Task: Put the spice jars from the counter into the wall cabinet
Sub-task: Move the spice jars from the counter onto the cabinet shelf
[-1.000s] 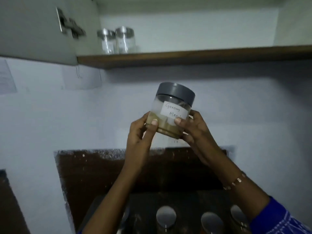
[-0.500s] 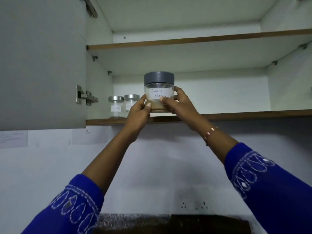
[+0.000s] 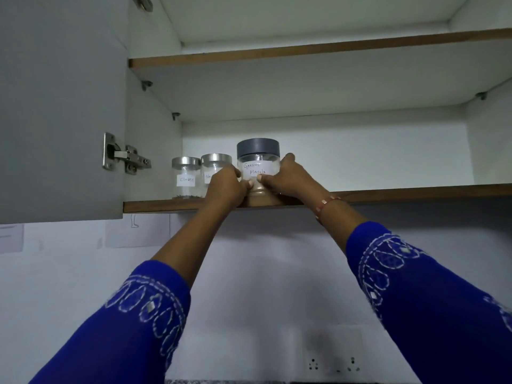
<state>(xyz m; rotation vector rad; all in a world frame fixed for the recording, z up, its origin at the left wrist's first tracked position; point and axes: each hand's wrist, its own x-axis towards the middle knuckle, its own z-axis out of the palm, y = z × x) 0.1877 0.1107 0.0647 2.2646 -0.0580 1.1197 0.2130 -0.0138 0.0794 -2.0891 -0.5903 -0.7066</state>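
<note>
The garam masala jar point(image 3: 258, 162), clear with a grey lid and a white handwritten label, stands at the front of the wall cabinet's lower shelf point(image 3: 401, 193). My left hand point(image 3: 225, 187) grips its left side and my right hand point(image 3: 288, 178) grips its right side. Brown powder fills the jar's bottom. Two smaller jars with silver lids stand to its left: the cloves jar point(image 3: 186, 177) and a second jar point(image 3: 214, 169), whose label my left hand partly covers.
The grey cabinet door point(image 3: 61, 106) hangs open at the left with its hinge point(image 3: 124, 157) showing. An upper shelf point(image 3: 304, 48) spans the cabinet above. The lower shelf runs bare to the right of the jars. Wall sockets point(image 3: 332, 365) sit low on the white wall.
Both hands carried the garam masala jar up from chest height to the cabinet and down onto the lower shelf beside the two small jars. The view tilted upward.
</note>
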